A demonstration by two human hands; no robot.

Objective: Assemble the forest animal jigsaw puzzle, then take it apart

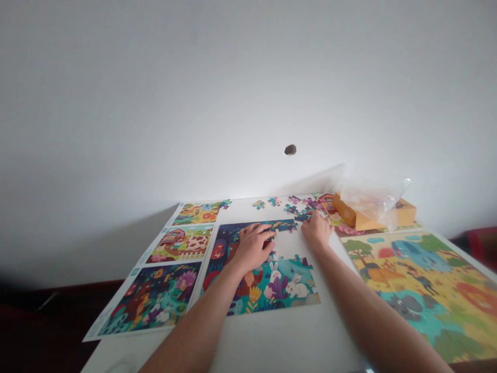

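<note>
A partly assembled jigsaw puzzle (277,298) lies on the white table, showing white rabbits, purple leaves and a dark forest scene. An unfilled gap shows at its right side, below the top edge strip. My left hand (254,246) rests palm down on the puzzle's upper middle, fingers spread and covering part of the picture. Beyond the upper right corner, my right hand (318,230) has its fingers bent down at a dark blue puzzle piece (301,217). Its fingertips are partly hidden. Several loose puzzle pieces (290,209) are scattered behind the puzzle, towards the wall.
A reference sheet (153,298) with three printed pictures lies on the left. On the right is a finished safari puzzle (423,285). Behind it, a yellow box (363,220) and a clear plastic bag (373,194) sit on a farm picture (344,228). The wall (233,103) borders the table's back.
</note>
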